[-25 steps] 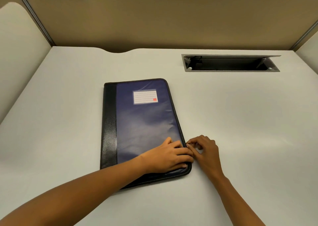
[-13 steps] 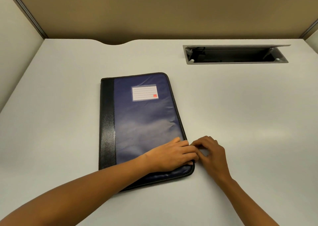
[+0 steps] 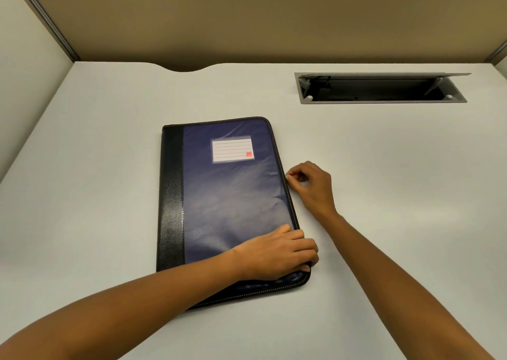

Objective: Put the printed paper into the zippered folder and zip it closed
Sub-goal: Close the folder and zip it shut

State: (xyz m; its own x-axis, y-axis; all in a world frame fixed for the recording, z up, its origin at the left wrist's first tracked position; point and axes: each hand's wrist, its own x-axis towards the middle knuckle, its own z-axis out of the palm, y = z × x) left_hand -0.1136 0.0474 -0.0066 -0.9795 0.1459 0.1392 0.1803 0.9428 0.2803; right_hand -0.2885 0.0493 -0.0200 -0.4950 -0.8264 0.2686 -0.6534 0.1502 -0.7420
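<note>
A dark blue zippered folder [image 3: 227, 195] with a black spine and a white label lies flat and closed on the desk. My left hand [image 3: 277, 252] presses down on its near right corner, fingers curled over the edge. My right hand [image 3: 310, 184] is at the middle of the folder's right edge, thumb and fingertips pinched together at the zipper line; the zipper pull itself is hidden by the fingers. No printed paper is visible.
The pale grey desk [image 3: 384, 195] is enclosed by tan partition walls. An open cable tray slot [image 3: 381, 91] with its raised lid sits at the back right. A curved notch cuts the desk's back edge.
My right hand has slid from the folder's near right corner up along the right edge to its middle. My left hand stays pressed on the near corner.
</note>
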